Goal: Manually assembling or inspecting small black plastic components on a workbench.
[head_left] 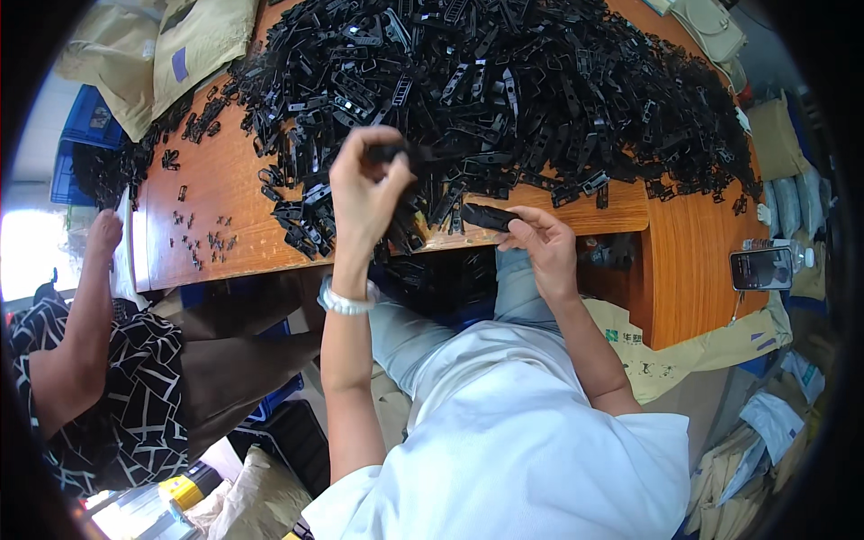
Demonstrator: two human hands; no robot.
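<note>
Blue crate point(88, 130): stood off the left edge of the table point(157, 207).
Co-worker's hand point(105, 232): was bent over the table's left edge beside a white sheet point(126, 247); whether it grasped anything could not be told.
Sacks point(202, 45): lay creased and tan over the far left corner.
Bits point(216, 243): were scattered, small and dark, near the table's near left corner.
Left hand point(364, 184): was raised above the near edge, fingers curled, in front of the pile; a dark blur showed at the fingertips, and whether they gripped it could not be told. A pale bracelet point(346, 297) circled the wrist.
Pile point(504, 99): was a broad heap of black pieces, spread from the far edge almost to the near edge.
Part point(486, 217): was black and long, held out at the near edge, its free end toward the left hand.
Right hand point(544, 247): pinched the part's right end between thumb and fingers.
Printed sack point(666, 360): lay below the near right corner.
Phone point(760, 269): was at the right edge, its screen lit.
</note>
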